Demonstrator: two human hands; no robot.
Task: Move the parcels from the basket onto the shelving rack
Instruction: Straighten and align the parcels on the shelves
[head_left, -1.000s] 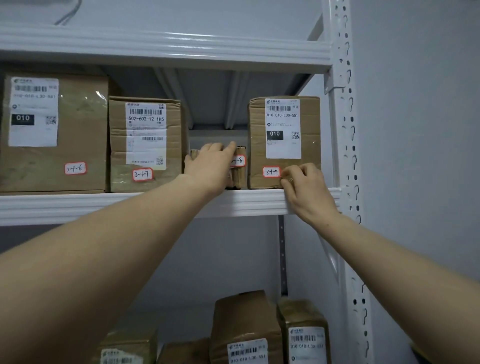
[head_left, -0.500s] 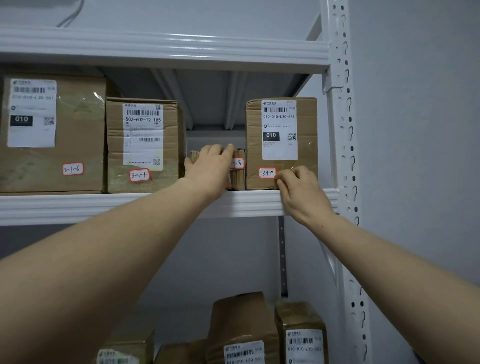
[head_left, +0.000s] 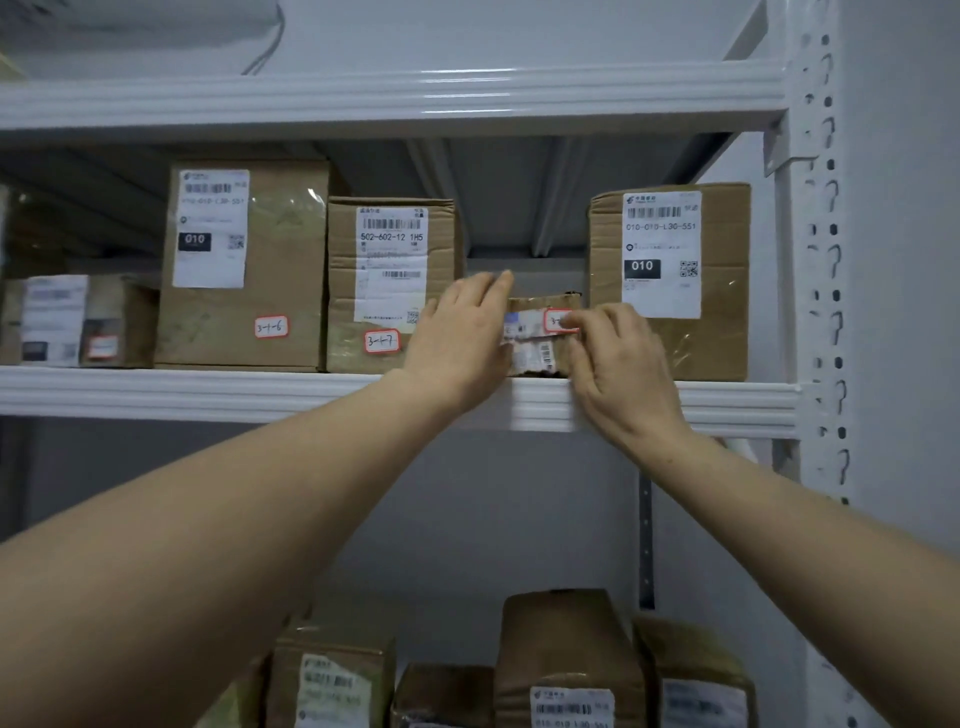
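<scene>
Grip: left hand (head_left: 462, 338) lies nearly straight-fingered against the small parcel (head_left: 535, 343), at its left end. Right hand (head_left: 618, 358) curls round the right end. Parcel sits on the rack shelf (head_left: 208, 395) between box 3-1-7 (head_left: 389, 280) and tall box (head_left: 722, 291). Placement judged nearly done. Basket not in view, so remainder unknown.

A plain pale grey wall (head_left: 904, 260) is filling the right side and showing behind the white metal shelving rack (head_left: 208, 395). Dim, cool light is falling evenly, and a thin dark cable (head_left: 266, 56) is hanging at upper left.
</scene>
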